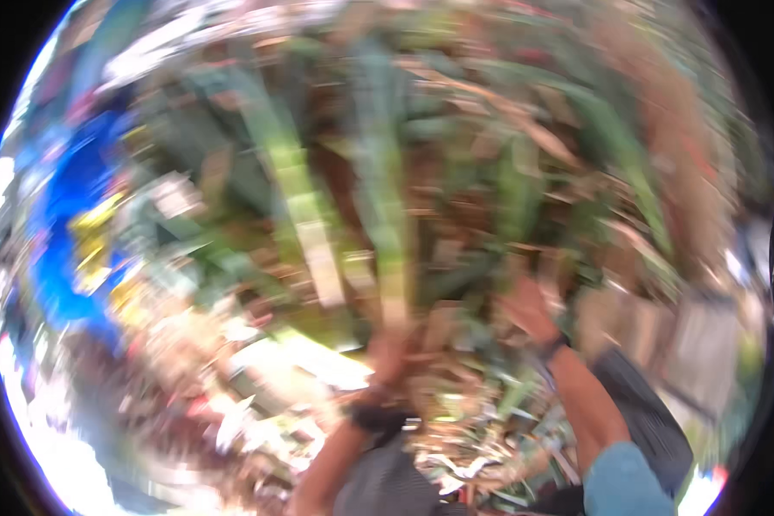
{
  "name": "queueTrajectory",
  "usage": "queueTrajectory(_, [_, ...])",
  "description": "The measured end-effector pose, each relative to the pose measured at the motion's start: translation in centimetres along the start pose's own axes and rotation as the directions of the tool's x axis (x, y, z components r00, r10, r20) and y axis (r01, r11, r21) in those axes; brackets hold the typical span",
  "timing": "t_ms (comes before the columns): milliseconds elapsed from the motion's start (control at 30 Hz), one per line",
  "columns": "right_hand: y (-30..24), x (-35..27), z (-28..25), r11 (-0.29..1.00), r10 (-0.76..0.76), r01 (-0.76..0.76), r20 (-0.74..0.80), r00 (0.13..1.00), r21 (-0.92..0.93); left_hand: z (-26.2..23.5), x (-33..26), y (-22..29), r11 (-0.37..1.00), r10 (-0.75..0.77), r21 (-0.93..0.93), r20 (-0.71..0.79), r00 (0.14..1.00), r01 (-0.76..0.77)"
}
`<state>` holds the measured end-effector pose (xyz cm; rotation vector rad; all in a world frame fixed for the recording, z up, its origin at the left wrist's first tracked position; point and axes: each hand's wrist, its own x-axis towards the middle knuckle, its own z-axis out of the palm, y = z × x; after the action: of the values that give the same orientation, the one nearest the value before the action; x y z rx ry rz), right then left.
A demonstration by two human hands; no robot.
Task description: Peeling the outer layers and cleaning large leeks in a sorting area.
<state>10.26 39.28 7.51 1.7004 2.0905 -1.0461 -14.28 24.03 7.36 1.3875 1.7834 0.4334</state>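
Observation:
Motion blur smears the whole head view. Long leeks with green leaves and pale lower stalks fill the middle and far part. One leek (391,249) runs down to my left hand (391,357), which meets its pale lower end; whether the fingers close round it is too smeared to tell. A second leek (305,206) slants just to the left. My right hand (529,305) reaches in among green leaves (520,193) on the right. Its fingers are blurred, and I cannot make out anything held in them. Dark bands circle both wrists.
A blue shape with yellow patches (77,198) lies at the far left. Pale dry leaf scraps (464,439) cover the ground near my dark-clothed legs (387,482). A greyish block-like shape (701,344) is at the right, beyond my right forearm.

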Motion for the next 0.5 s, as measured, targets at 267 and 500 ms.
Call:
queueTrajectory(267, [14.6,2.9,1.2,0.976,0.144,-0.014,-0.599,0.787,0.216,-1.4,2.9,10.6,0.336,-0.003,-0.931,0.149,0.989,0.141])
queueTrajectory(500, [-1.4,-9.3,2.2,0.578,0.127,0.013,-0.106,0.986,0.816,-0.5,1.8,10.8,0.934,0.357,-0.094,0.29,0.888,-0.345])
